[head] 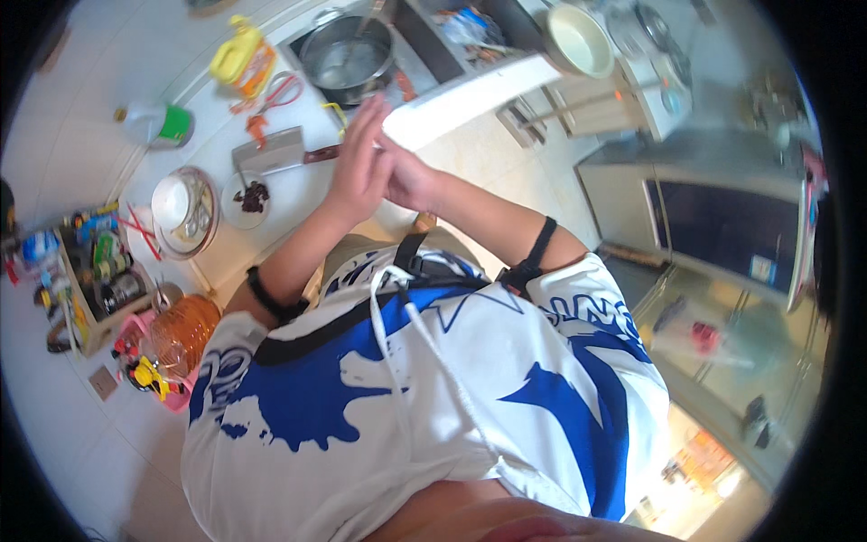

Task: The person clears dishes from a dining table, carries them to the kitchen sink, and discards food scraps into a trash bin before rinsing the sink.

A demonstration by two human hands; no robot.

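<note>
My left hand [355,166] and my right hand [412,179] are pressed palm to palm in front of me, above the counter's front edge. Whatever lies between the palms is hidden. Just left of them a cleaver [271,152] lies on the white counter, its brown handle pointing at my left hand. A small white plate [232,218] beside it carries dark chopped pieces [254,196]. Beyond my fingertips a metal pot [349,81] holding liquid stands on the cooktop. Red-handled scissors [288,91] lie to its left, near orange-red scraps [256,129].
A yellow jug [242,61] and a green-labelled bottle [175,127] stand along the wall. Stacked bowls [173,203], red chopsticks [139,230] and a large bottle of amber liquid [186,325] sit left. A pale basin [579,40] rests by the sink [521,30]; a glass-fronted cabinet [725,217] stands right.
</note>
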